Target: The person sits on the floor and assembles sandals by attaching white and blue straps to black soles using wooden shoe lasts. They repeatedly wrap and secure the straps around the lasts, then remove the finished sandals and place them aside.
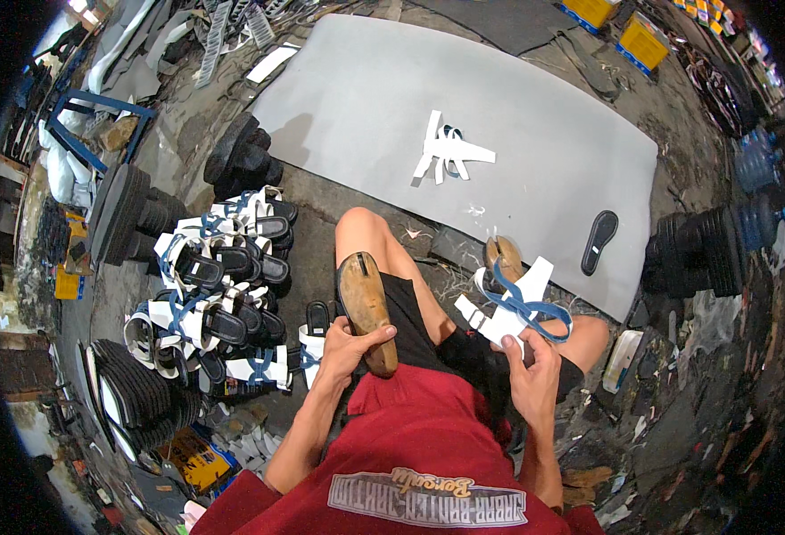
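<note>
- Straps [507,323], white and blue, are pinched near the right knee [592,339] by the right hand [532,364], its thumb and fingers closed on one end; they should be held flat, with no twists.
- Wooden foot [363,294] is gripped above the black shorts [412,323] by the left hand [348,346], its thumb laid across the narrower part; a firm hold is probably needed so it is not tipped.
- The loose blue loop [553,309] should be lifted clear, so it is not caught on the second wooden foot [502,253], which is partly hidden.
</note>
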Tool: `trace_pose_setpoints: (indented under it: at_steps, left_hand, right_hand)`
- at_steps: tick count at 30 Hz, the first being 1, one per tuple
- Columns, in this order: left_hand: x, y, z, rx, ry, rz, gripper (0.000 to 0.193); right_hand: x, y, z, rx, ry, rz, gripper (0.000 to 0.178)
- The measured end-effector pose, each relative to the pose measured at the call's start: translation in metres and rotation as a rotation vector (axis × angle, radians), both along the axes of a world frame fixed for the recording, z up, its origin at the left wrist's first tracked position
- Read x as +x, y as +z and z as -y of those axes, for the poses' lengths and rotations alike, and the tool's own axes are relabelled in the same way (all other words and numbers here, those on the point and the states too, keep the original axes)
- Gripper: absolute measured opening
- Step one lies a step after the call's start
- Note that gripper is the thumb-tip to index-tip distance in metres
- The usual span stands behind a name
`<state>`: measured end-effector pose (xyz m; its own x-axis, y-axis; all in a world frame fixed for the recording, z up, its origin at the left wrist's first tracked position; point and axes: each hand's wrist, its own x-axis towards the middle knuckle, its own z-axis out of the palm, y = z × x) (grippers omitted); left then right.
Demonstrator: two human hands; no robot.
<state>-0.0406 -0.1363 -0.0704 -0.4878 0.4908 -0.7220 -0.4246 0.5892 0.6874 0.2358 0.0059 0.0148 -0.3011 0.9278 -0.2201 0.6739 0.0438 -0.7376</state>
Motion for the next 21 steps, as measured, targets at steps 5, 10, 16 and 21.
trace_pose_setpoints:
  at_steps: [5, 10, 16, 21]
  left_hand:
    - [0.005, 0.013, 0.0, 0.172, 0.048, 0.083, 0.072]
    - [0.042, 0.051, -0.012, 0.42, -0.113, 0.225, 0.071]
    - [0.068, 0.079, -0.009, 0.337, -0.214, 0.301, 0.1]
    - [0.079, 0.068, -0.001, 0.326, -0.293, 0.274, 0.101]
  right_hand:
    - [-0.023, 0.014, -0.019, 0.013, 0.009, -0.235, 0.027]
    - [-0.059, 0.049, -0.014, -0.321, 0.192, -0.623, 0.025]
    - [-0.034, 0.03, -0.007, -0.378, 0.476, -0.264, 0.031]
    - [-0.018, 0.011, 0.004, -0.482, 0.469, -0.273, 0.03]
